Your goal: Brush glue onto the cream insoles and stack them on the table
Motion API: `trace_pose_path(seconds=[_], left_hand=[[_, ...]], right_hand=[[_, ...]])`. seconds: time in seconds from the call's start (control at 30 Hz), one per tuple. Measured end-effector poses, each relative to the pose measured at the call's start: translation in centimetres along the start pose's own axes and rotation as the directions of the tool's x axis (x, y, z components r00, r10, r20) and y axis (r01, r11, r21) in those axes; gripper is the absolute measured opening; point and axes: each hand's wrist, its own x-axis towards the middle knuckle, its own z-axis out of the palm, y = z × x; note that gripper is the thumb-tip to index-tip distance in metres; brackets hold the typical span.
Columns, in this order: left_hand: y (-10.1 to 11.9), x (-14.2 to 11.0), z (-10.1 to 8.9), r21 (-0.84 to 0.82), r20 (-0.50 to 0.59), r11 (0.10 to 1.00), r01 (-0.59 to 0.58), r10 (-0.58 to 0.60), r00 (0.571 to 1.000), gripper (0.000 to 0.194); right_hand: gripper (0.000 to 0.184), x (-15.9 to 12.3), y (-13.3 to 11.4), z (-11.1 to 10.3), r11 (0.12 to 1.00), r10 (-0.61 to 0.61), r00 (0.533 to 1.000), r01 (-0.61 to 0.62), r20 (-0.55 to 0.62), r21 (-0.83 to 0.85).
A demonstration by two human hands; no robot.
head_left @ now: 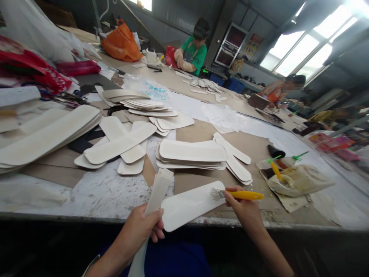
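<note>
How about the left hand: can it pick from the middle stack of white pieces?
Probably not as it is: the left hand holds white strips and one end of a white piece, though the stack beyond looks uncovered on top.

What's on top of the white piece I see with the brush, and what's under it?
The brush has its bristles on top, held by the right hand. Brown sheet shows past the white piece's far edge; what's directly underneath is covered.

The brush handle (pixel 248 195) looked like smooth plastic, the white panel (pixel 190 206) faintly glossy, the lower-left bench surface (pixel 111 198) scuffed.
</note>
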Motion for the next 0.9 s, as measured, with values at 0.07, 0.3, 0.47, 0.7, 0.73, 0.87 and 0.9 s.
trace_pose_path(seconds=[0.07, 0.3, 0.47, 0.7, 0.73, 0.87, 0.9], left_hand=[[0.2, -0.2, 0.0, 0.013, -0.023, 1.000, -0.001, 0.001, 1.000, 0.026], [-0.8, 0.3, 0.0, 0.013, 0.002, 1.000, -0.004, 0.004, 1.000, 0.031], [-2.3, 1.5, -0.4, 0.019, 0.065, 0.999, 0.028, -0.029, 0.997, 0.035], [-0.8, 0.7, -0.5, 0.059, 0.081, 0.998, -0.001, -0.004, 0.997, 0.035], [-0.4, 0.5, -0.4, 0.062, 0.084, 0.998, 0.006, -0.011, 0.996, 0.034], [0.6, 0.1, -0.1, 0.035, 0.068, 0.999, 0.023, -0.026, 0.997, 0.029], [0.7, 0.1, -0.1, 0.031, 0.066, 0.999, 0.027, -0.029, 0.997, 0.029]], right_hand=[[0.032, 0.3, 0.4, -0.7, 0.990, -0.119, 0.990, 0.112, -0.080, -0.089], [0.018, -1.5, 0.7, 1.7, 0.804, -0.570, 0.821, 0.547, -0.040, -0.231], [0.014, -6.4, -2.8, 5.0, 0.750, -0.661, 0.749, 0.661, 0.031, 0.020], [0.019, -7.6, -4.8, 6.3, 0.857, -0.318, 0.937, 0.219, 0.144, 0.466], [0.021, -7.3, -4.7, 6.1, 0.871, -0.280, 0.950, 0.191, 0.139, 0.452], [0.022, -6.7, -4.9, 5.6, 0.903, -0.262, 0.961, 0.211, 0.090, 0.375], [0.023, -6.8, -5.1, 5.7, 0.899, -0.259, 0.956, 0.187, 0.136, 0.396]])
